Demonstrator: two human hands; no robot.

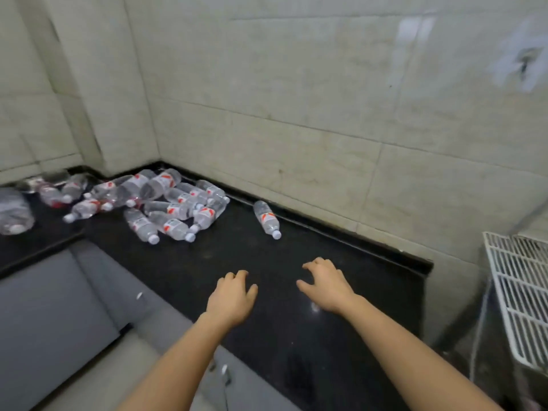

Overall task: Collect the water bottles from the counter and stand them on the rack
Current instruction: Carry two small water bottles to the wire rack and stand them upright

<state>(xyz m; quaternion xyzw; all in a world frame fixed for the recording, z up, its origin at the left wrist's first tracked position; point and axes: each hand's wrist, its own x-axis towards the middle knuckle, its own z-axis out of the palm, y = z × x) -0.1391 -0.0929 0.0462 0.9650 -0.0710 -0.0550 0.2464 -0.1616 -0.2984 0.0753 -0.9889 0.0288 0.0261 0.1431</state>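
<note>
While both hands hover empty over the black counter, the nearest target is the lone bottle, lying on its side ahead of them near the wall. Its long axis runs away from the person, white cap toward the hands. The right hand looks slightly nearer to it than the left hand. Both have fingers loosely spread and curled, gripping nothing; whether fingertips brush the counter is hard to tell. A pile of bottles lies further left in the corner. The white wire rack stands at the right edge, past the counter's end.
</note>
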